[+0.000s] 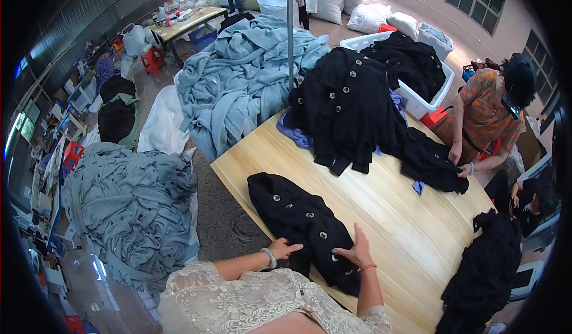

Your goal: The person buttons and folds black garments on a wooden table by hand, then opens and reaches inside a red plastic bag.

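A black knit cardigan (304, 222) lies folded lengthwise on the wooden table (387, 244), with a row of shiny round buttons along it. My left hand (286, 249) is closed on its near left edge, and a bracelet circles that wrist. At the other side of the cloth, my right hand (357, 249) has thumb and fingers spread. Its thumb touches the fabric beside a button, while the fingers reach up past the cardigan's right edge.
Black cardigans are heaped (351, 102) on the table's far side, where a co-worker (491, 111) handles one. More black garments (485, 268) hang over the right edge. Grey-blue garment piles (131, 197) stand left and behind (238, 78). A metal pole (290, 36) rises beyond the table.
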{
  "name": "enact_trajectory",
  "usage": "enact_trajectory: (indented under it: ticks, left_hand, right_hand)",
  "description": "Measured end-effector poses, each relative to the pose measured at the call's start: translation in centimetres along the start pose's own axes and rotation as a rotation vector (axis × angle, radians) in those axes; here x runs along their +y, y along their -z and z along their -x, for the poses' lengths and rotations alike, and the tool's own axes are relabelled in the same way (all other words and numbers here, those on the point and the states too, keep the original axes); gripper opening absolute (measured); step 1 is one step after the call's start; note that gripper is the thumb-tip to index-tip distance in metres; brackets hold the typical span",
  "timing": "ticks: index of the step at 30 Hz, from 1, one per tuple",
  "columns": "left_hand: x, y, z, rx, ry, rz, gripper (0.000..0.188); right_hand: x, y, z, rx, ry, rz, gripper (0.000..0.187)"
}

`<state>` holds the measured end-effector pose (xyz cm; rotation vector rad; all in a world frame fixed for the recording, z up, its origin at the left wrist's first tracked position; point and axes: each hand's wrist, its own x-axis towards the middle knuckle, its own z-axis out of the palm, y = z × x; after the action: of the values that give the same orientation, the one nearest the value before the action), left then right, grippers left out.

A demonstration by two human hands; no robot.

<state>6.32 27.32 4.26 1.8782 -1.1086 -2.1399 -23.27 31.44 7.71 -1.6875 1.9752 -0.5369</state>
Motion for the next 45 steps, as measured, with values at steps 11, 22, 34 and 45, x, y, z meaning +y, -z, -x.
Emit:
enact_trajectory:
  ticks: [11,22,34,45]
  left_hand:
    - [0.8,-1.9,-2.0,-0.139,0.057,0.325,0.12]
    - [3.9,-4.8,-0.5,-0.654,-0.023,0.882,0.052]
    - [2.0,-5.9,2.7,-0.681,-0.006,0.868,0.046]
    - [6.9,-4.2,3.4,-0.526,-0.251,0.341,0.042]
  right_hand:
    - [-1.5,-6.7,1.1,-0.317,-0.071,-0.625,0.089]
    - [-8.1,3.6,1.6,-0.397,-0.187,-1.112,0.065]
    - [-3.9,1.0,7.8,-0.469,-0.345,-1.327,0.077]
    - [-6.4,8.8,6.3,-0.293,-0.252,-1.229,0.055]
